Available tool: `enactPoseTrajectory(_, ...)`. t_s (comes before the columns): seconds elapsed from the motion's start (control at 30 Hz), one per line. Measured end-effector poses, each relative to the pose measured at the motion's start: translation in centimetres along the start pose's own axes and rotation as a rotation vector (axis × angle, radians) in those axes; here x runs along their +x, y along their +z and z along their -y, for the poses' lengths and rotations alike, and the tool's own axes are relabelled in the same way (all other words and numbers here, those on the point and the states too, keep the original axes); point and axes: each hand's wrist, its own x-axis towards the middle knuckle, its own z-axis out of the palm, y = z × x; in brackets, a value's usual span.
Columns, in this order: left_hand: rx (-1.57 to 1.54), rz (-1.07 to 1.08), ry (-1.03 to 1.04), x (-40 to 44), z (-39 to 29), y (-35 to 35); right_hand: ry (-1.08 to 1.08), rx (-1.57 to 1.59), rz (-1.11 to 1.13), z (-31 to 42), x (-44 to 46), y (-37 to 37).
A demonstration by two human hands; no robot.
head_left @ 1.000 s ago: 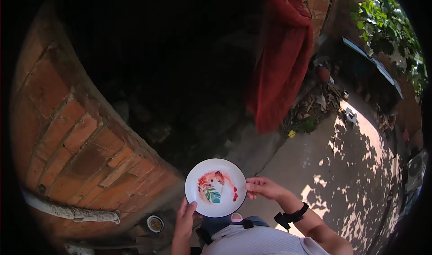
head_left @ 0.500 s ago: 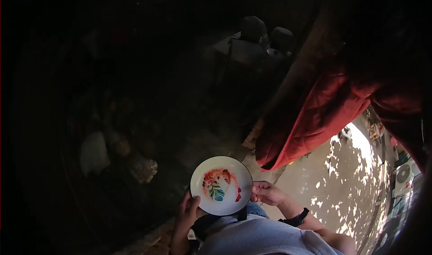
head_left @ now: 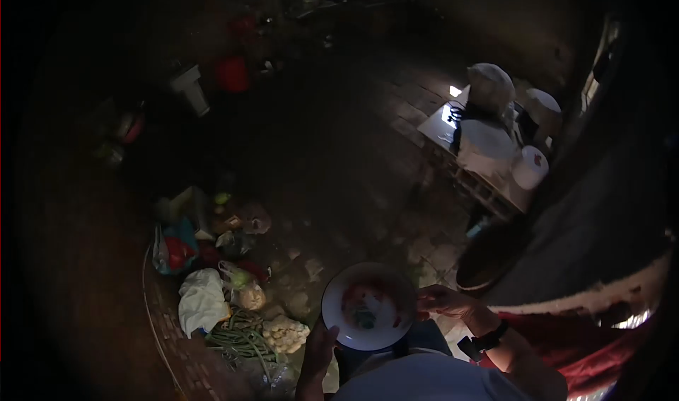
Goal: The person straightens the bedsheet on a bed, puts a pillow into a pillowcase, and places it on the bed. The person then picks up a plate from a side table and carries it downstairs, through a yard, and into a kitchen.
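Note:
A white plate (head_left: 368,307) with a dark rim is held level in front of my waist. Its middle shows a green leaf and reddish patches; whether the red is print or food I cannot tell. My left hand (head_left: 322,347) is closed on the plate's lower left edge, its thumb on the rim. On the opposite side my right hand (head_left: 448,304) pinches the edge, a dark band around its wrist. The fingers under the plate are hidden.
A cauliflower (head_left: 286,334), green beans (head_left: 244,343) and a white bag (head_left: 201,302) lie on the floor at left. White sacks (head_left: 488,146) and a white bucket (head_left: 530,167) stand on a low platform at right. A red curtain (head_left: 587,351) hangs behind at lower right.
The view has moved from the bright doorway into the dim room, whose contents show more clearly. The red curtain has shifted to the lower right. Both hands still hold the plate.

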Motion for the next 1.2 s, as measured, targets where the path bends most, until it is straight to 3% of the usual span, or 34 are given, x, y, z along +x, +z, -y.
enactPoseTrajectory(0.1, -0.217, -0.163, 0.054, 6.2, -3.9, -2.5, 0.002, -0.106, 0.169, 6.8, 10.9, -2.3)
enactPoseTrajectory(0.27, -0.289, -0.334, 0.109, 15.3, -4.5, -7.6, -0.021, -0.224, 0.378, 12.5, 24.3, -3.1)
enactPoseTrajectory(0.57, -0.155, -0.194, 0.27, 37.2, -12.6, -17.8, 0.061, -0.098, 0.327, 24.1, 41.4, -6.1)
enactPoseTrajectory(0.63, -0.019, -0.189, 0.3, 41.7, -17.2, -18.3, 0.007, -0.019, 0.164, 26.4, 44.6, -7.4)
enactPoseTrajectory(0.83, -0.01, -0.04, 0.13, 55.0, -23.3, -21.7, -0.047, 0.27, 0.026, 30.9, 55.0, -11.5)
enactPoseTrajectory(0.97, -0.085, -0.068, 0.09, 63.4, -25.3, -24.8, -0.03, 0.21, 0.161, 34.8, 65.5, -15.6)
enactPoseTrajectory(1.03, -0.109, -0.18, 0.107, 67.2, -29.1, -25.0, -0.019, 0.161, 0.108, 38.4, 71.4, -18.3)
enactPoseTrajectory(1.13, -0.263, -0.32, 0.059, 71.4, -33.3, -27.8, -0.023, 0.007, 0.295, 45.5, 81.3, -18.4)
enactPoseTrajectory(1.2, -0.165, -0.351, 0.196, 75.1, -33.6, -31.3, 0.011, -0.081, 0.366, 49.1, 87.6, -17.5)
